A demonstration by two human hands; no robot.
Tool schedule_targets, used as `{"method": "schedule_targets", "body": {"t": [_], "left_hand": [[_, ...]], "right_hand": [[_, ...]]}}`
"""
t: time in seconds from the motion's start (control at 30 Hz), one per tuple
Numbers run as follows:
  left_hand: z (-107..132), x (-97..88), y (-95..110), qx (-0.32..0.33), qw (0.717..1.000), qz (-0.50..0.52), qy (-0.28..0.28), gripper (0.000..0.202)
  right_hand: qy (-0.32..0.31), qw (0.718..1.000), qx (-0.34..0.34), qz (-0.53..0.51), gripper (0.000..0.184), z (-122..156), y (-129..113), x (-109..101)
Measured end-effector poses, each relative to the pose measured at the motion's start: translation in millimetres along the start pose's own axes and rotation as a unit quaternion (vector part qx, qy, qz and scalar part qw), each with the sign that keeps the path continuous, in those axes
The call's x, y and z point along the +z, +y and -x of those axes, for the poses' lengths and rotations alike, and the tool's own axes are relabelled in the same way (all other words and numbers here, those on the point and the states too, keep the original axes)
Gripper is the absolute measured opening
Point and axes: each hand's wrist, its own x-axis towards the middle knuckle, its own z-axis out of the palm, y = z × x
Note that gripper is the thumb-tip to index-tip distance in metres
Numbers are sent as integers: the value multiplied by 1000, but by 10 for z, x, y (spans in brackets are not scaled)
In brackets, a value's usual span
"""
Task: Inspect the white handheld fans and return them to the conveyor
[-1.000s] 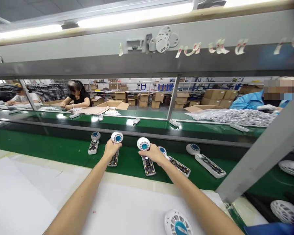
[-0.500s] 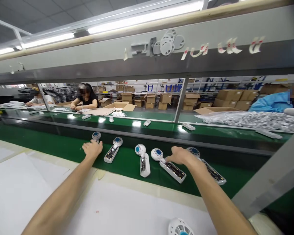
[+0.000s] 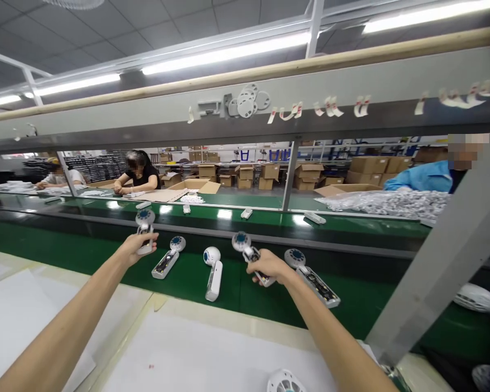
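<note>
The person's left hand [image 3: 141, 247] and right hand [image 3: 267, 265] are well apart above a green conveyor belt [image 3: 351, 313]. The left hand closes around the handle of a white handheld fan body [image 3: 145, 231] at about 10 o'clock, its round, blue-centred head pointing up. The right hand grips a second fan body [image 3: 251, 255] near 12 o'clock, tilted with its head toward the upper left. Three more fan bodies lie on the belt: one [image 3: 165, 265] just beside the left hand, one [image 3: 213, 273] between the hands, and one [image 3: 314, 280] just beside the right hand. The blue centres may carry markings, but they are too small to read. A round, white vented grille [image 3: 285, 383] sits at 6 o'clock on a white sheet [image 3: 212, 354]. At 12 o'clock, a grey overhead beam [image 3: 351, 92] bears a reel-shaped emblem [image 3: 245, 102] and paper strips with red marks, none legible. Across the line, a seated co-worker [image 3: 141, 173] works at 11 o'clock, and a blue sleeve [image 3: 420, 178] shows at 2 o'clock.
</note>
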Motion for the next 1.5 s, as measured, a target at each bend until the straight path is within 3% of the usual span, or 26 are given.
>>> {"method": "schedule_targets", "body": {"t": [0.1, 0.23, 0.37, 0.47, 0.6, 0.8, 1.07, 1.3, 1.5], "left_hand": [[328, 289, 245, 20, 992, 78, -96, 13], [992, 720, 508, 25, 958, 163, -237, 23], [1601, 1030, 510, 124, 929, 177, -300, 35], [1821, 1123, 404, 197, 899, 156, -360, 50], [1862, 1143, 298, 239, 861, 147, -425, 69], [1786, 1166, 280, 254, 841, 153, -453, 76], [1777, 1211, 286, 238, 843, 160, -455, 78], [1771, 1202, 284, 230, 844, 162, -457, 73], [1818, 1199, 317, 218, 857, 194, -425, 79]], "right_hand": [[26, 987, -67, -141, 22, 181, -237, -64], [23, 946, -102, -306, 15, 565, -549, -190], [17, 925, -157, -346, 34, 943, -713, -276], [32, 912, -240, -332, 55, 1128, -756, -293], [13, 898, -304, -318, 61, 1238, -773, -299], [10, 887, -333, -320, 72, 1211, -777, -282], [5, 883, -348, -316, 65, 1136, -717, -255], [47, 875, -338, -344, 65, 1137, -737, -251], [8, 876, -335, -348, 51, 1158, -730, -250]]}}
